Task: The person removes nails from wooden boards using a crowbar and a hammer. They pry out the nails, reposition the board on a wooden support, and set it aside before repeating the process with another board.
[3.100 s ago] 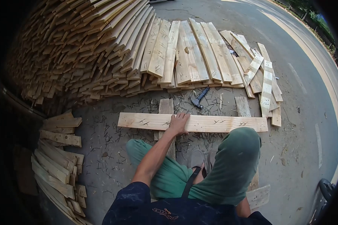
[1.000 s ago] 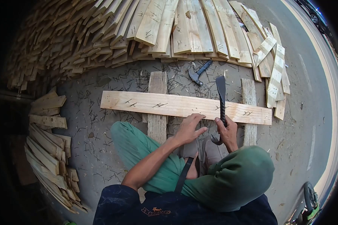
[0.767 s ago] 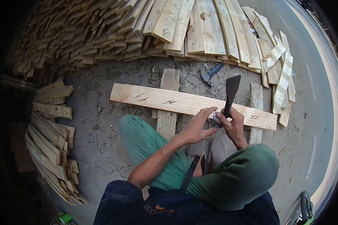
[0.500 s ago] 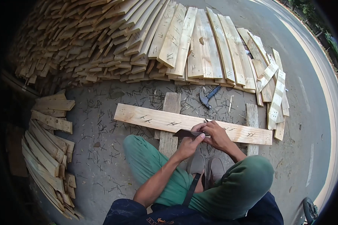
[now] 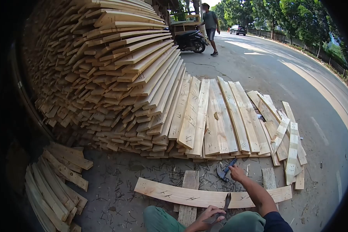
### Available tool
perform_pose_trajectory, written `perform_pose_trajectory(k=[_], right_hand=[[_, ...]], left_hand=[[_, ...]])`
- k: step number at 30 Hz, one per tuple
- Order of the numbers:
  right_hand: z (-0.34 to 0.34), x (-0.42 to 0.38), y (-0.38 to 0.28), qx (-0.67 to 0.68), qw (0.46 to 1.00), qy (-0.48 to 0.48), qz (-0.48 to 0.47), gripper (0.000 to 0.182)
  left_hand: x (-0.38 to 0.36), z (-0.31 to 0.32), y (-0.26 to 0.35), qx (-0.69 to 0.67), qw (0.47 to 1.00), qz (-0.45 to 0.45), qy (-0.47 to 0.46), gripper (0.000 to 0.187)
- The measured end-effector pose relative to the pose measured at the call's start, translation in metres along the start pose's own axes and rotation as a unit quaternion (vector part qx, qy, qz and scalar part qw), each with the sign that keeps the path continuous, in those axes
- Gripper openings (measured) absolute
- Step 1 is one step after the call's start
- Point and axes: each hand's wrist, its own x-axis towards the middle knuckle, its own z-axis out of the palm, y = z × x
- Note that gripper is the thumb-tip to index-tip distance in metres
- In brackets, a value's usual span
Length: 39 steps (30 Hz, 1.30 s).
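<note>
A pale wooden plank (image 5: 208, 198), with bent nails sticking out of it, lies across two rough wood supports, one on the left (image 5: 188, 201) and one on the right (image 5: 269, 179). My left hand (image 5: 209, 217) is closed around a dark metal tool (image 5: 227, 201) whose forked tip points up in front of the plank. Beyond the plank, my right hand (image 5: 237, 174) reaches to a claw hammer (image 5: 222, 173) on the ground, its fingers closed on the blue-black handle. My knees show at the bottom edge.
A tall stack of planks (image 5: 116, 89) rises at the left and back, with more planks (image 5: 220, 120) fanned out before it. Shorter boards (image 5: 58, 185) lie at left. Loose nails litter the ground. A person (image 5: 210, 27) walks beside a parked motorbike (image 5: 190, 41); a car (image 5: 237, 29) is on the road.
My right hand has left the left hand and moved forward onto the hammer. My left hand has stayed low with the dark tool. The view has tilted up, showing the road and a person.
</note>
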Motion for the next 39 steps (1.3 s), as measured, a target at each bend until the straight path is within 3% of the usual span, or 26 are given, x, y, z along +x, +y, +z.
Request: perform_pose_trajectory(k=[1, 3, 4, 7, 10, 15, 17, 19, 21, 23, 24, 26, 27, 29, 30, 31, 33, 34, 35, 37, 39], right_hand=[[0.003, 0.004, -0.002, -0.033, 0.999, -0.002, -0.004, 0.046], [0.004, 0.008, -0.012, -0.036, 0.999, 0.002, -0.007, 0.044], [0.005, 0.01, -0.016, -0.062, 0.998, 0.008, -0.02, 0.043], [0.028, 0.026, -0.013, -0.106, 0.993, 0.008, -0.046, 0.037], [0.038, 0.03, -0.013, -0.129, 0.99, 0.036, -0.042, 0.03], [0.012, 0.028, 0.001, -0.233, 0.958, 0.072, -0.153, 0.017], [-0.013, 0.009, -0.001, -0.242, 0.947, 0.102, -0.185, 0.015], [-0.026, -0.012, 0.004, -0.205, 0.972, 0.059, -0.1, 0.016], [-0.057, -0.052, 0.001, -0.17, 0.977, 0.101, -0.082, 0.021], [-0.092, -0.097, -0.011, 0.005, 0.985, 0.153, 0.077, 0.029], [-0.099, -0.118, -0.012, 0.002, 0.986, 0.149, 0.078, 0.029], [-0.099, -0.164, -0.012, 0.098, 0.946, 0.167, 0.259, 0.036], [-0.096, -0.188, -0.011, 0.095, 0.946, 0.164, 0.261, 0.036], [-0.074, -0.24, -0.001, 0.213, 0.904, 0.202, 0.311, 0.037], [-0.039, -0.265, 0.019, 0.176, 0.912, 0.219, 0.298, 0.037], [-0.001, -0.29, 0.041, 0.137, 0.919, 0.235, 0.287, 0.038], [-0.002, -0.336, 0.021, 0.219, 0.876, 0.221, 0.369, 0.038], [-0.002, -0.355, 0.014, 0.246, 0.858, 0.219, 0.395, 0.038], [0.003, -0.373, 0.008, 0.266, 0.841, 0.22, 0.416, 0.038], [0.015, -0.405, -0.002, 0.297, 0.812, 0.224, 0.451, 0.038], [0.024, -0.434, -0.009, 0.322, 0.787, 0.227, 0.474, 0.038]], left_hand=[[0.001, 0.002, -0.005, 0.005, 1.0, -0.003, 0.003, 0.039], [0.002, 0.01, -0.018, -0.224, 0.974, 0.015, 0.038, 0.044], [0.001, 0.018, -0.027, -0.251, 0.967, -0.009, 0.035, 0.031], [-0.005, 0.029, -0.04, -0.263, 0.964, 0.028, 0.025, 0.02], [-0.008, 0.03, -0.051, -0.282, 0.959, 0.011, -0.011, 0.023], [-0.011, -0.001, -0.03, -0.243, 0.969, -0.021, -0.031, 0.025], [-0.013, -0.002, -0.034, -0.556, 0.825, -0.091, -0.039, 0.026], [-0.014, -0.005, -0.047, -0.575, 0.812, -0.077, -0.065, 0.025], [-0.017, -0.01, -0.043, -0.587, 0.801, -0.106, -0.043, 0.036], [-0.013, -0.011, -0.046, -0.589, 0.798, -0.119, -0.044, 0.035], [-0.012, -0.011, -0.046, -0.611, 0.777, -0.142, -0.047, 0.036], [-0.011, -0.002, -0.063, -0.689, 0.709, -0.142, -0.05, 0.039], [-0.011, 0.008, -0.074, -0.692, 0.705, -0.143, -0.052, 0.039], [-0.007, 0.007, -0.065, -0.805, 0.562, -0.177, -0.067, 0.036], [-0.006, 0.011, -0.065, -0.771, 0.604, -0.2, -0.043, 0.04], [-0.007, 0.013, -0.062, -0.769, 0.605, -0.2, -0.045, 0.04], [-0.014, 0.015, -0.052, -0.725, 0.66, -0.191, -0.052, 0.042], [-0.017, 0.014, -0.042, -0.664, 0.715, -0.214, -0.055, 0.044], [-0.018, 0.022, -0.047, -0.689, 0.69, -0.212, -0.055, 0.046], [-0.014, 0.027, -0.045, -0.619, 0.745, -0.24, -0.058, 0.049], [-0.012, 0.031, -0.026, -0.593, 0.757, -0.269, -0.056, 0.045]])
